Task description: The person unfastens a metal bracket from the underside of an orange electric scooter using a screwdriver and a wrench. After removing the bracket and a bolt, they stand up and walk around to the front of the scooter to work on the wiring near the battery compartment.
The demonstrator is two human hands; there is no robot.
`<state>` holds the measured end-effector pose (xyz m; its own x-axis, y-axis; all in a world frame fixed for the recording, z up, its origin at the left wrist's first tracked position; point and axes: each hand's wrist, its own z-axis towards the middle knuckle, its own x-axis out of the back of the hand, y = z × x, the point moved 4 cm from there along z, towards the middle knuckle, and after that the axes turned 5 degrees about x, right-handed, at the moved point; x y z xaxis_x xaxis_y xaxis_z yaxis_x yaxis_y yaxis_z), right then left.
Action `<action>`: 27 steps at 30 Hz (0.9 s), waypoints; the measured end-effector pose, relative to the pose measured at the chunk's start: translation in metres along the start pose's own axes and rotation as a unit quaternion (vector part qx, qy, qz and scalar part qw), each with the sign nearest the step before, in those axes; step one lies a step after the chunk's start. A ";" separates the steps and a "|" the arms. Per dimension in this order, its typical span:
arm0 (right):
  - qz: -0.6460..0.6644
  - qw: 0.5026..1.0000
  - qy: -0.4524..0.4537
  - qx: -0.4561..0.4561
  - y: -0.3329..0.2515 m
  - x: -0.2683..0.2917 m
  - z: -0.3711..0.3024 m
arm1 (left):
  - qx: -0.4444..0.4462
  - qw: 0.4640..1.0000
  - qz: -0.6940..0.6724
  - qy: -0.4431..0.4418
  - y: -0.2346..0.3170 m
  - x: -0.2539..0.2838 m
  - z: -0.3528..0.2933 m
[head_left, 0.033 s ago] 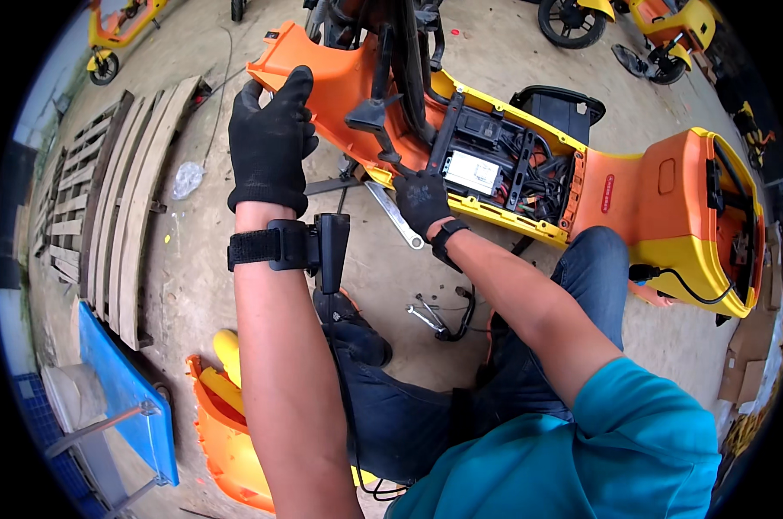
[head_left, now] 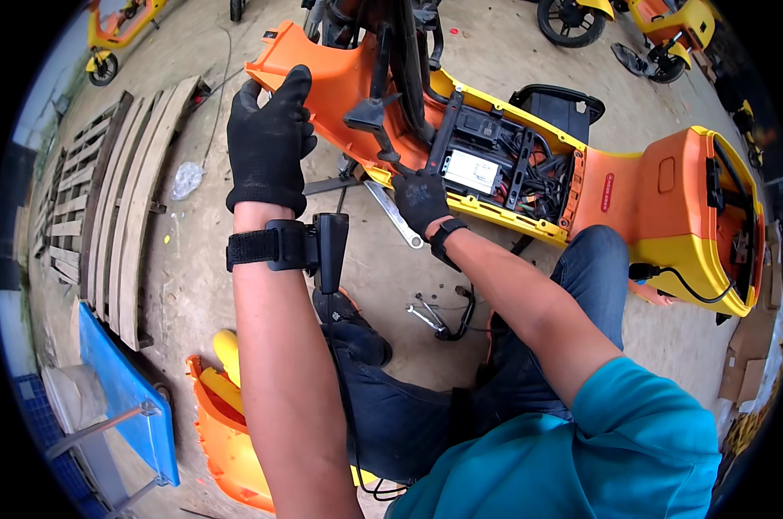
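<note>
An orange-and-yellow electric scooter body lies across the upper right. My left hand (head_left: 268, 143), in a black glove, is closed on the edge of its orange front panel (head_left: 326, 73), thumb up and fingers curled. Also gloved, my right hand (head_left: 421, 201) presses bent fingers to the panel's lower edge beside the yellow side trim (head_left: 512, 221); its fingertips are partly hidden, and I cannot make out what they grip. Just above them hangs a black lever-like part (head_left: 372, 117). To the right, the open floor compartment shows a silver controller box (head_left: 472, 171) and bundled black wires (head_left: 543, 183).
A silver wrench (head_left: 395, 216) slants below my right hand. Small tools (head_left: 426, 316) lie on the concrete between my legs. Wooden pallets (head_left: 132, 208), a blue-topped table (head_left: 127, 389) and an orange shell (head_left: 227, 441) stand left. Other scooters (head_left: 573, 22) are parked behind.
</note>
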<state>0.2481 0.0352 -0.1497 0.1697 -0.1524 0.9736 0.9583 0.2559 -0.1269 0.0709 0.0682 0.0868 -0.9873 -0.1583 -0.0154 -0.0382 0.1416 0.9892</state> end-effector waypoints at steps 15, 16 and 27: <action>0.069 0.997 0.021 0.009 0.001 0.000 -0.005 | 0.007 1.000 0.009 0.000 0.005 -0.008 -0.008; 0.074 0.997 0.036 0.006 0.002 -0.002 -0.005 | 0.007 1.000 0.011 0.000 0.006 -0.008 -0.008; 0.002 0.995 -0.001 -0.095 0.026 0.031 -0.048 | -0.009 0.999 0.030 -0.005 0.006 -0.008 -0.007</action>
<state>0.2890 -0.0086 -0.1319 0.1729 -0.1494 0.9735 0.9839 0.0714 -0.1638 0.0794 0.0636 0.0940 -0.9891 -0.1404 0.0433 0.0244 0.1336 0.9907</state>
